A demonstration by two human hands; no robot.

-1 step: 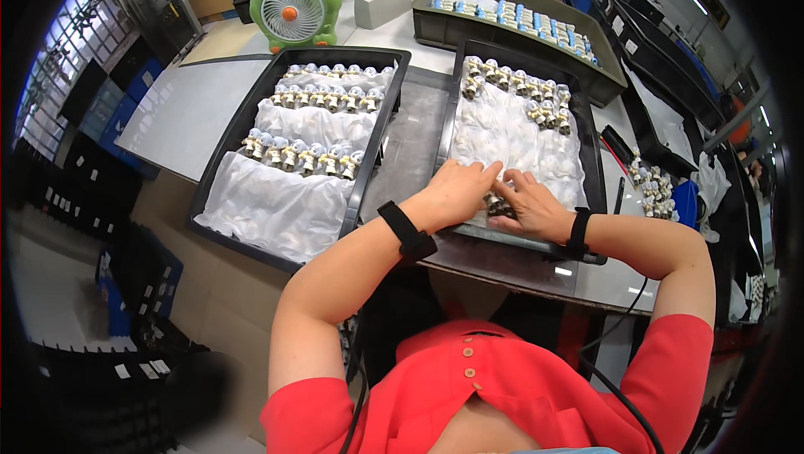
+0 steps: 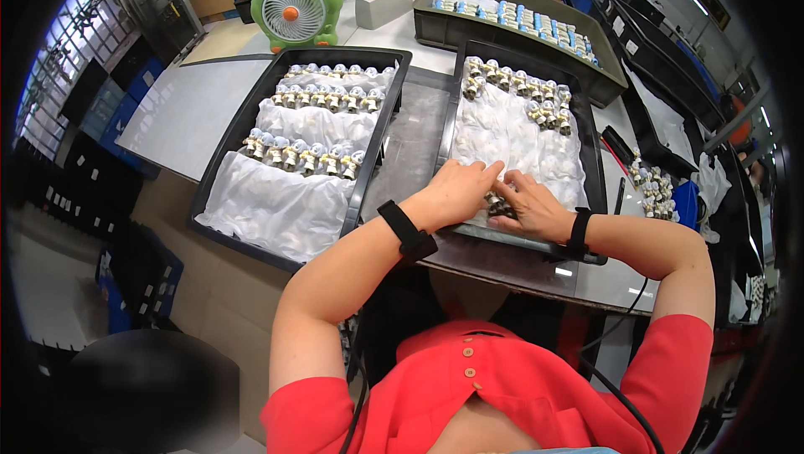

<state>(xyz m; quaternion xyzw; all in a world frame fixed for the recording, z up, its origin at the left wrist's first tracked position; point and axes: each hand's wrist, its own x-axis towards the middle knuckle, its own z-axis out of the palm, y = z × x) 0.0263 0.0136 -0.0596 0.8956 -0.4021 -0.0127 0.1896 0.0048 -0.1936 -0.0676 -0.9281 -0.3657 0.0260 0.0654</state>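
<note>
Small figurines point(image 2: 500, 204) sit between two hands at the near end of the right tray point(image 2: 595, 194).
The right hand point(image 2: 536, 208) curls thumb and fingers around them; whether the left hand point(image 2: 459, 192), alongside, pinches any, I cannot tell. Farther left, the left tray point(image 2: 374, 152) holds figurine rows point(image 2: 331, 99).

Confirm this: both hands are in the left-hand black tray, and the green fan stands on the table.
The tray is wrong: the head view shows the left hand and right hand in the right-hand black tray. The green fan does stand on the table.
</note>
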